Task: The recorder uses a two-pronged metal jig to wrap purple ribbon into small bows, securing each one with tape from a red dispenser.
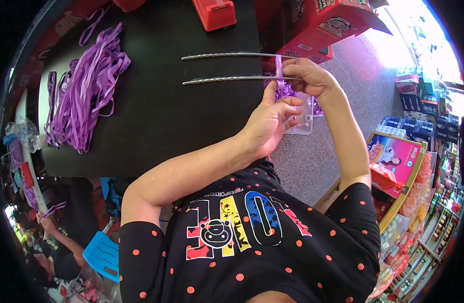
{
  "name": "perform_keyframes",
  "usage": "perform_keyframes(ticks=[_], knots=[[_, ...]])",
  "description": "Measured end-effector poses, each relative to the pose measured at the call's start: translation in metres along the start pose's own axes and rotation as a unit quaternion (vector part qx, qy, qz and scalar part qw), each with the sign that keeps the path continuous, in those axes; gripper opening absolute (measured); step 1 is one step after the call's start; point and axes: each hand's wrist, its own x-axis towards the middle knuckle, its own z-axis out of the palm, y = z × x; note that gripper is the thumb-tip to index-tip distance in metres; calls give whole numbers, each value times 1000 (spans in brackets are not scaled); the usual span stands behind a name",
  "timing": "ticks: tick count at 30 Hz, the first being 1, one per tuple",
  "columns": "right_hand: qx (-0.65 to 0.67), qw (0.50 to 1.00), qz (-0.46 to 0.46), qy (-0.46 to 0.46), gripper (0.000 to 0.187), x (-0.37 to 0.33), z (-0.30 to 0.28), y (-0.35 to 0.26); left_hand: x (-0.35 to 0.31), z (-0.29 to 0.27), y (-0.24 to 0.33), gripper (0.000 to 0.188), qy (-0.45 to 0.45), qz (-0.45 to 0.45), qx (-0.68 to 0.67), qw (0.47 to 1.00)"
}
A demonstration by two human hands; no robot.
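Left hand (266, 123) at purple ribbon (279, 66), clear box (306, 112) partly hidden

A single wide fisheye view, the left of a head-worn pair, looks steeply down from above the shirt (313, 270), over the left grip (266, 121) and right grip (313, 77). It is near enough to show both forearms (201, 165) whole, yet takes in the table (191, 118) left of the grips, the floor (356, 93) to their right and a blue chair (101, 255) far to their lower left.
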Motion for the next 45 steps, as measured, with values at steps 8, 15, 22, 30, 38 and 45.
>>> perform_keyframes(ticks=[8,15,22,30,38,45], knots=[[-61,996,66,-19,8,-9,0,-17,-3,1,0,57,14,6,31,999],[-51,997,55,24,13,-17,1,-20,-3,-2,-2,81,-20,3,-14,1000],[-77,996,31,39,22,-27,-23,-16,-6,3,-1,71,2,2,-32,999],[-96,995,-37,-10,24,-13,-20,-2,-7,3,1,71,-20,3,-30,999],[-50,992,-70,-94,22,20,-10,14,-7,1,5,71,-26,3,-39,999],[169,939,-142,-262,25,55,-12,55,-6,0,6,72,-36,-12,-73,997]])
